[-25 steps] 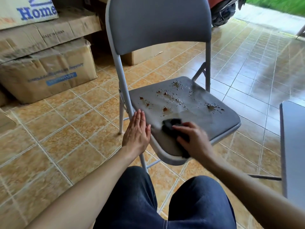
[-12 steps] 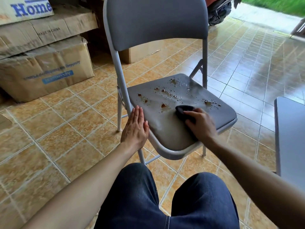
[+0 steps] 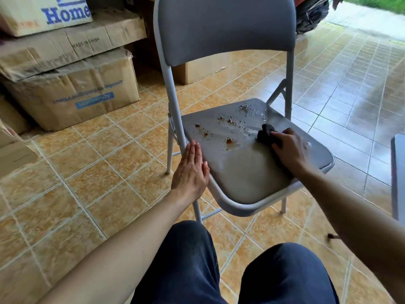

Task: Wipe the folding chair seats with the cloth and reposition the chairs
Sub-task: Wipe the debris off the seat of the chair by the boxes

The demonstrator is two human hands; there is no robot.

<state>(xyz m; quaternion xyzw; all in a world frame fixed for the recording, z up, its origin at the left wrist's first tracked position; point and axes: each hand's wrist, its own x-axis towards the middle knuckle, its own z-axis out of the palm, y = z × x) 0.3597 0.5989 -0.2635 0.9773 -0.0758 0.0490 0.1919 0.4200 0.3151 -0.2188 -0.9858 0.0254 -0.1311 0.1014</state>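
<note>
A grey folding chair [image 3: 225, 27] stands unfolded in front of me, turned partly sideways. Its grey seat [image 3: 243, 172] carries brown crumbs and wet spots [image 3: 230, 141] across the far half; the near half looks wiped and damp. My right hand [image 3: 289, 150] presses a dark cloth [image 3: 265, 132] onto the right side of the seat. My left hand [image 3: 191, 170] lies flat, fingers together, against the seat's left edge by the frame tube. Part of the cloth is hidden under my right hand.
Stacked cardboard boxes [image 3: 72, 93] line the left wall. A second grey chair's edge [image 3: 397, 172] shows at the right border. My knees in dark trousers [image 3: 219, 266] fill the bottom. Wet tiled floor [image 3: 350, 84] stretches to the right, with a dark bag [image 3: 311, 16] at the back.
My right hand has slid the cloth from the seat's near front edge away and to the right, over the spots there. My left hand has stayed on the left edge.
</note>
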